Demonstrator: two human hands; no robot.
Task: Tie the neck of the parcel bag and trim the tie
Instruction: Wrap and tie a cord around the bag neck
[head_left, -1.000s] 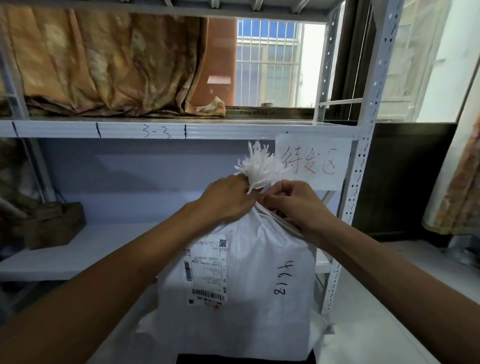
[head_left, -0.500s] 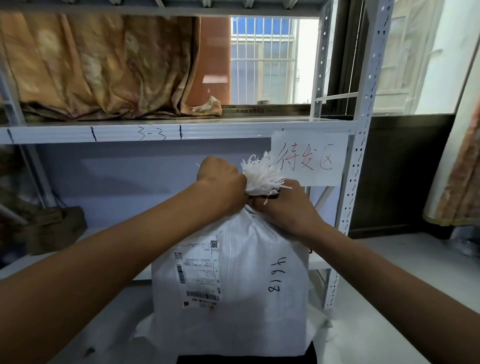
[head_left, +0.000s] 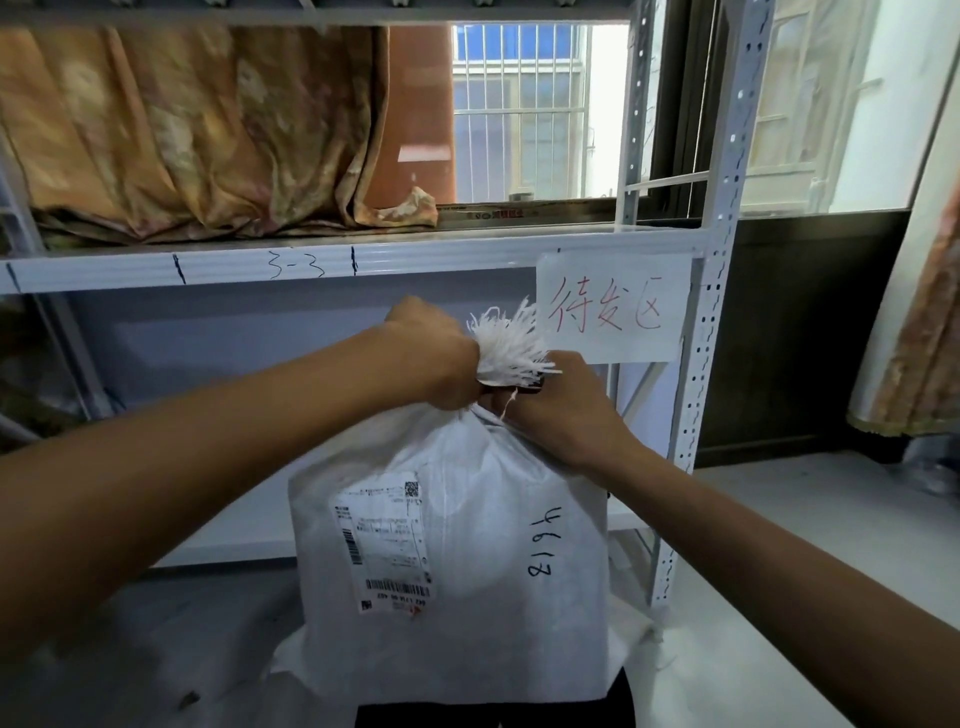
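A white woven parcel bag (head_left: 478, 561) stands upright in front of me, with a shipping label (head_left: 384, 545) on its front and "4613" written by hand on its right side. Its gathered neck ends in a frayed white tuft (head_left: 506, 345) that fans out above my hands. My left hand (head_left: 431, 358) is clenched around the neck from the left. My right hand (head_left: 556, 405) grips the neck from the right, just under the tuft, with a dark thing partly hidden in its fingers. A thin white thread hangs down between the hands. The tie itself is hidden.
A white metal shelf rack (head_left: 696, 364) stands right behind the bag, its beam marked "3-3". A paper sign (head_left: 613, 306) with red characters hangs on it. Folded orange-brown cloth (head_left: 182, 135) lies on the upper shelf. A barred window (head_left: 519, 109) is behind.
Both hands and the bag's neck have risen slightly. My left fist has closed tighter around the neck, and the tuft now leans to the right over my right hand.
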